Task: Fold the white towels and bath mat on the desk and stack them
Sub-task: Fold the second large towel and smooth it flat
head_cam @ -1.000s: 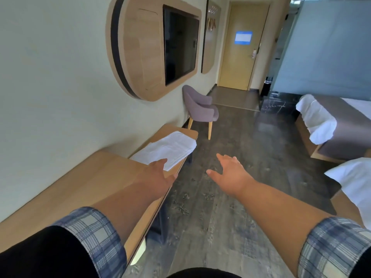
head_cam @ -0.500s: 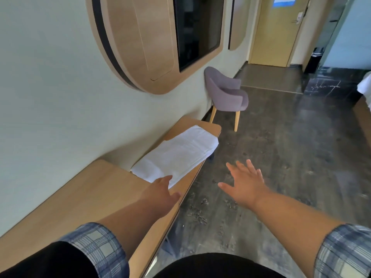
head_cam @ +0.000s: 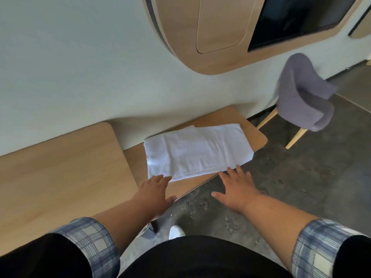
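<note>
A white towel (head_cam: 197, 149) lies flat on the lower wooden desk (head_cam: 253, 129), with another white layer peeking out at its far edge. My left hand (head_cam: 154, 192) is open, palm down over the desk, its fingertips at the towel's near left corner. My right hand (head_cam: 235, 188) is open with spread fingers, just off the desk's front edge, fingertips close to the towel's near right edge. Neither hand holds anything.
A higher wooden desk section (head_cam: 60, 173) runs along the wall to the left. A grey armchair (head_cam: 305, 97) with light wooden legs stands past the desk's far end. A wooden wall panel (head_cam: 200, 27) with a dark screen (head_cam: 301, 17) hangs above. Dark floor (head_cam: 301, 187) lies to the right.
The view has come closer to the desk and tilted down. Both hands have reached forward to the towel's near edge; the bed and door have left the view.
</note>
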Motion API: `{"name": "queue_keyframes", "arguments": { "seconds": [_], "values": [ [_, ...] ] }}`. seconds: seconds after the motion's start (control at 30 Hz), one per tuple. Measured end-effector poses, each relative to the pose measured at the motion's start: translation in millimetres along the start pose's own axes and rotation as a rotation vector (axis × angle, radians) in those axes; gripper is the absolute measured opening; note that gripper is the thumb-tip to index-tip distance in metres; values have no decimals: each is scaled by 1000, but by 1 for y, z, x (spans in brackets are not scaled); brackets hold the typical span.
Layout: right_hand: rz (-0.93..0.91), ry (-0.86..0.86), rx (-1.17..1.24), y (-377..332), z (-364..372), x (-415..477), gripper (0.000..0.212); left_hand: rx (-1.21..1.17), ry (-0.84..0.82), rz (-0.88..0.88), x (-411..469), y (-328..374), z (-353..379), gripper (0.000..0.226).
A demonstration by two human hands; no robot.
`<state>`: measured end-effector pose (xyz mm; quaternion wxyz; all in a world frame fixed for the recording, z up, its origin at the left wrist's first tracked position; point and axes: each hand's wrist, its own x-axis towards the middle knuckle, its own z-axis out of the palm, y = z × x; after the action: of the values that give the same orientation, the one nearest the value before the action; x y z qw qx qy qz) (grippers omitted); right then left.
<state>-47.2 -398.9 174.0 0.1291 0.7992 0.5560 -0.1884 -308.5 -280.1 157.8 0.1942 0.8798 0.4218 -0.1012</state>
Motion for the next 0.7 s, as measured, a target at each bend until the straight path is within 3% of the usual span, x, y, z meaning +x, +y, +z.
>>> {"name": "queue_keyframes", "arguments": {
  "seconds": [0.2, 0.33, 0.47, 0.57, 0.7],
  "values": [
    [-262, 29, -96, 21, -29, 122, 85, -36, 22, -40, 125, 3, -19, 75],
    [-178, 51, 6, 67, -34, 189, 81, -46, -41, -78, 204, 16, -8, 73],
    [-51, -68, 165, 106, 14, 234, 82, -29, -158, -108, 266, 31, 24, 72],
    [-51, -201, 166, 128, 51, 273, 82, 10, -244, -125, 309, 36, 58, 72],
    [-120, -182, 180, 150, 78, 353, 79, -20, -270, -209, 356, 37, 95, 69]
  ]
}}
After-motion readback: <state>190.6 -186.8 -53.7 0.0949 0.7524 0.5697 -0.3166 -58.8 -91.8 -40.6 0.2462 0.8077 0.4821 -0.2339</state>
